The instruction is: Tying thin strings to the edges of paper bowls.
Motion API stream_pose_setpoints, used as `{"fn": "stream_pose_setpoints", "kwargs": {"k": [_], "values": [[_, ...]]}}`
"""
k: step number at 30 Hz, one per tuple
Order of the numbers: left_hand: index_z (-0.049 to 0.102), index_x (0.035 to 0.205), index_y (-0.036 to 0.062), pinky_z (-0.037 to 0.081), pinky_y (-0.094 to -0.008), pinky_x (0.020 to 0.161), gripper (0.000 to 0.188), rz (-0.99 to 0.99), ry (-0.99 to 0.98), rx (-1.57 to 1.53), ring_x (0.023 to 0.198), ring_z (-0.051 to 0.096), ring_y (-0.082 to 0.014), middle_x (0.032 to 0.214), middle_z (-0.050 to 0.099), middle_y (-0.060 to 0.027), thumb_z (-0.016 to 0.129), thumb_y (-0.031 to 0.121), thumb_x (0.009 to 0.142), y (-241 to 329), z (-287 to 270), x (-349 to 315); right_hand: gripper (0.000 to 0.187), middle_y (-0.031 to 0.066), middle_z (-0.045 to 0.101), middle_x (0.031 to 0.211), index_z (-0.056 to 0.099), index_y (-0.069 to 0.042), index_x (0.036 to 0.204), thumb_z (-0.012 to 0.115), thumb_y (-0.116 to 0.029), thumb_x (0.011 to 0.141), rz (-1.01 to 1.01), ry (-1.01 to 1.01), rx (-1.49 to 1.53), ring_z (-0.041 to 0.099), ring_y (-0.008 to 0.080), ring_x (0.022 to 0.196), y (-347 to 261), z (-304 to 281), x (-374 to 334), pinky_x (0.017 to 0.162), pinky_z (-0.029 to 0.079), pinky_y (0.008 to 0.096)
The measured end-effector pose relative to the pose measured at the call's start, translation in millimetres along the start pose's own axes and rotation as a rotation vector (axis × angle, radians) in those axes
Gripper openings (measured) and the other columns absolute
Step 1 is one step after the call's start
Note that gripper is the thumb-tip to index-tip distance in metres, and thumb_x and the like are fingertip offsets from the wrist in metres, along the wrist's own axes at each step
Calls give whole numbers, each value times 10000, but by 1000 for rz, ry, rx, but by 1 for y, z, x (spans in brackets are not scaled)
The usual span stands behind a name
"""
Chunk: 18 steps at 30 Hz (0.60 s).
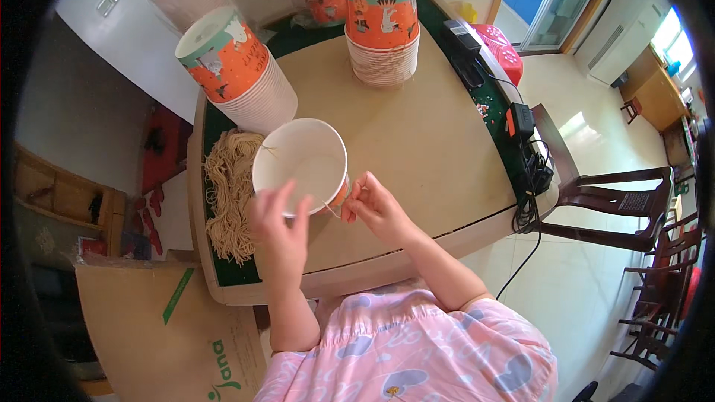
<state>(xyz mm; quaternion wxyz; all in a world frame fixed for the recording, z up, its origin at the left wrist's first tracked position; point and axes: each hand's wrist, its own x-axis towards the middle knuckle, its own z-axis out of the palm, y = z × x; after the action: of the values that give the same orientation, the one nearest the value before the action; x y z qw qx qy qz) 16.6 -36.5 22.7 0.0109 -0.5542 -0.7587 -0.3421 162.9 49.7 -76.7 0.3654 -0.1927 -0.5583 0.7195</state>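
A white paper bucket (304, 150) stands on the table in front of me, its mouth facing up and its inside bare. Thin string passes through its wall, with one piece (269, 151) showing at the left rim and another (329, 207) at the near right. My right hand (378, 212) is at the bucket's right side, fingers pinched on the string end. Slightly blurred, my left hand (281, 225) hovers at the near left rim with its fingers apart and nothing visible in them. A bundle of beige strings (232, 193) lies left of the bucket.
Nested stacks of orange and green printed paper buckets stand at the far left (238, 67) and far middle (382, 26). Black adapters and cables (525, 164) line the table's right edge. A wooden chair (614, 205) is at right, a cardboard box (156, 320) at lower left.
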Motion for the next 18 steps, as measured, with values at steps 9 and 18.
{"fn": "stream_pose_setpoints", "kwargs": {"k": [9,18], "values": [[665,1001,5,500,-386,734,193,46,-422,-271,807,643,-336,891,666,-177,529,62,877,-14,36,30,87,57,587,836,385,-86,948,460,-54,979,25,-95,216,585,126,769,8,-6,10,679,457,257],[682,967,15,495,-354,680,180,-38,-580,-392,742,652,-295,826,670,-164,536,49,868,-19,45,31,107,43,580,824,391,-91,920,479,-59,970,94,-120,253,594,122,772,5,-10,9,675,458,260]]}}
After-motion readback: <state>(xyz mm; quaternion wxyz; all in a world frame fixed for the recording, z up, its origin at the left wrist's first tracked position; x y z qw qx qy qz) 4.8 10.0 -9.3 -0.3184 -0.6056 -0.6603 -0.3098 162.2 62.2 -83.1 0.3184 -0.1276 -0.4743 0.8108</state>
